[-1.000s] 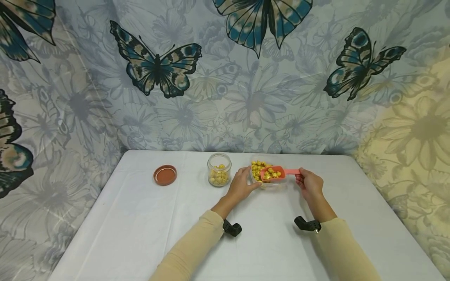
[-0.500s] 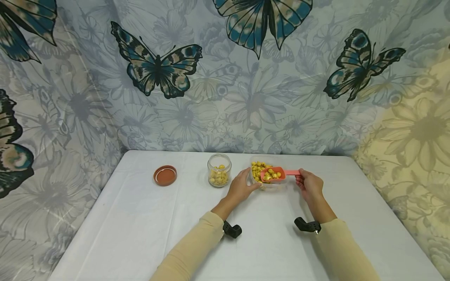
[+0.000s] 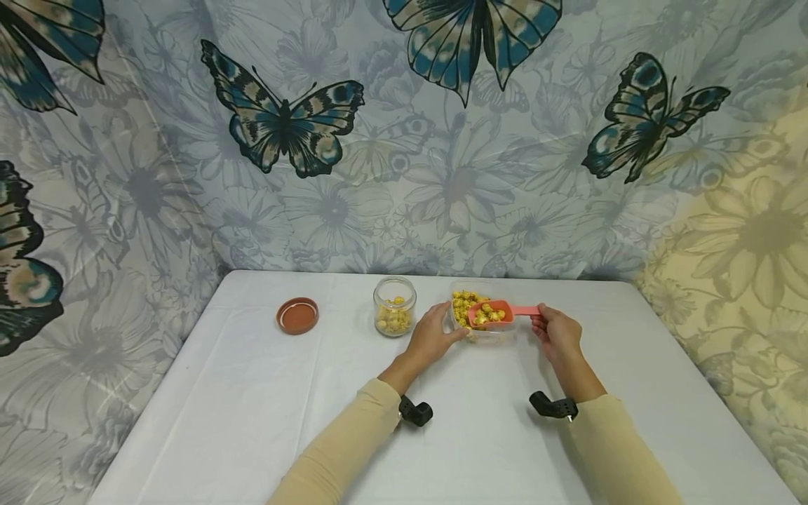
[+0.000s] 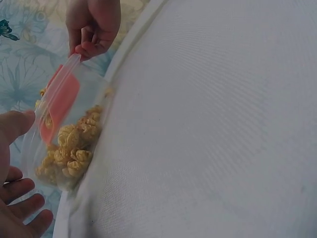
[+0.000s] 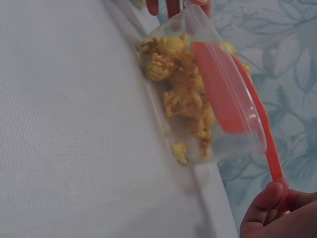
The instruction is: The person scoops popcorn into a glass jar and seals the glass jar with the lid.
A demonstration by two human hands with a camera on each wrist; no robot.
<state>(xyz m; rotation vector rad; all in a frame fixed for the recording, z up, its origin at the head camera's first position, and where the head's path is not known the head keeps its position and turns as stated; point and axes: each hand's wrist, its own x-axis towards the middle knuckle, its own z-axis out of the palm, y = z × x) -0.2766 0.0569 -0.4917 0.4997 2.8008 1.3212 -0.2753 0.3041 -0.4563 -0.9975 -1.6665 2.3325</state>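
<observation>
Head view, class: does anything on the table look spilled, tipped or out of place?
Nothing stands out. The popcorn I can see sits in the jar, tub and scoop, with none visible loose on the cloth; the jar is upright and the brown lid lies flat.

- Red scoop (image 3: 510, 313): loaded with yellow popcorn (image 3: 489, 313), handle pinched in the right hand (image 3: 558, 337).
- Clear tub (image 5: 253, 134): holds more popcorn, touching the left hand (image 3: 432, 335).

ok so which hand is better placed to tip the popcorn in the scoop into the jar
Probably the right hand: it holds the scoop, which has popcorn in it. The left hand is nearer the jar, but it is at the tub and does not hold the scoop.
</observation>
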